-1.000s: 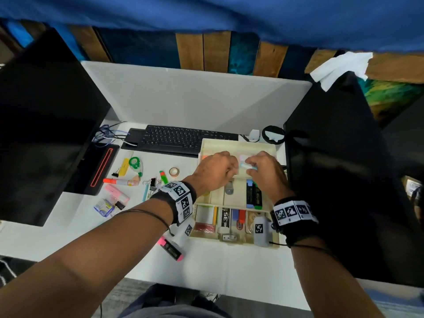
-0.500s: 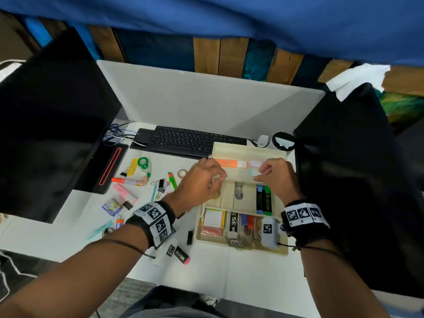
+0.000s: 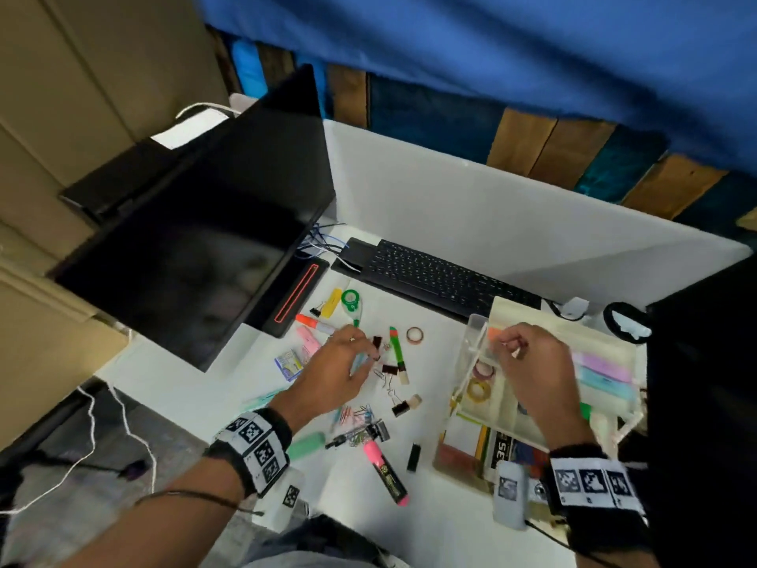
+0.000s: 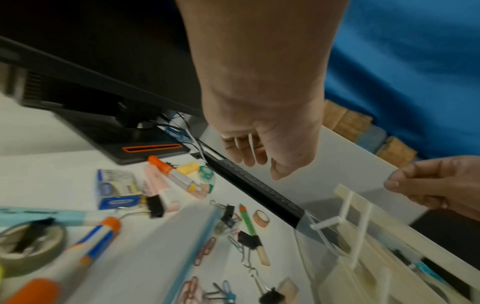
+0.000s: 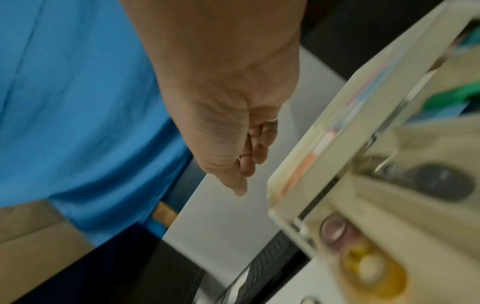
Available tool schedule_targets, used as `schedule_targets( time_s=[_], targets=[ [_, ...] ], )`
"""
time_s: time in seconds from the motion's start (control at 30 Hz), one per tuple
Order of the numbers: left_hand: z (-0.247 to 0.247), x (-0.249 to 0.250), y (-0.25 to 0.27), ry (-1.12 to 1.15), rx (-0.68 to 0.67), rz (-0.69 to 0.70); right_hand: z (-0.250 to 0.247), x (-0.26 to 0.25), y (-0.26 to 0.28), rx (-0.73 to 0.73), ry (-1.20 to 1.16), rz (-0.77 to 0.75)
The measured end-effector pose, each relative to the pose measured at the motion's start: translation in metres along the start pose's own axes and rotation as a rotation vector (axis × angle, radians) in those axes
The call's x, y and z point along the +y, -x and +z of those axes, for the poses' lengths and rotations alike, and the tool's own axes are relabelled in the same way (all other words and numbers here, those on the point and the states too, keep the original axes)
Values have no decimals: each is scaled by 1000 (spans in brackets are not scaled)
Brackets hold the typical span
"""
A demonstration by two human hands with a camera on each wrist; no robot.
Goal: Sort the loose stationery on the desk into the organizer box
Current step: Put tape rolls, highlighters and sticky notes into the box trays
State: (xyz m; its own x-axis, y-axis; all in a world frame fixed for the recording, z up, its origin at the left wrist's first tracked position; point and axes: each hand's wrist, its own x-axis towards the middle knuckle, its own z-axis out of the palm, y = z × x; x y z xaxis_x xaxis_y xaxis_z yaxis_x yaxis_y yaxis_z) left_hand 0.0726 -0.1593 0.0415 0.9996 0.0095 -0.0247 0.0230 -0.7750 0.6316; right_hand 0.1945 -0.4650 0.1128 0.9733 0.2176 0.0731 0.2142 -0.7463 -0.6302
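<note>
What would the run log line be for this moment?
left hand: open, above loose binder clips | right hand: fingers curled over organizer box tray | sorting unfinished

Tabletop [image 3: 450,522]: smooth, matt white. Organizer box [image 3: 516,317]: cream plastic, semi-gloss, with clear plastic wall. Monitor [image 3: 196,256]: glossy black screen. Keyboard [image 3: 434,276]: matt black plastic. Binder clips [image 3: 389,368]: black metal, wire handles. Curtain [image 3: 491,47]: blue cloth. Wall planks [image 3: 520,141]: rough wood.
</note>
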Motion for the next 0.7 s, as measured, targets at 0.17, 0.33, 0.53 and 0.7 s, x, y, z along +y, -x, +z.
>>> schedule_targets(
  time_s=[0.17, 0.33, 0.53, 0.7],
  targets=[
    [-16, -43, 21, -6, -24, -171, 80, -55, -16, -222, -41, -83],
    [-36, -78, 33, 23, -12, -264, 165, -100, -46, -401, -45, 4],
    [-42, -103, 42, 40, -27, -321, 252, -129, -83, -456, -6, 102],
    [-41, -114, 25, 4, -19, -359, 300, -123, -103, -403, 93, 149]
  ],
)
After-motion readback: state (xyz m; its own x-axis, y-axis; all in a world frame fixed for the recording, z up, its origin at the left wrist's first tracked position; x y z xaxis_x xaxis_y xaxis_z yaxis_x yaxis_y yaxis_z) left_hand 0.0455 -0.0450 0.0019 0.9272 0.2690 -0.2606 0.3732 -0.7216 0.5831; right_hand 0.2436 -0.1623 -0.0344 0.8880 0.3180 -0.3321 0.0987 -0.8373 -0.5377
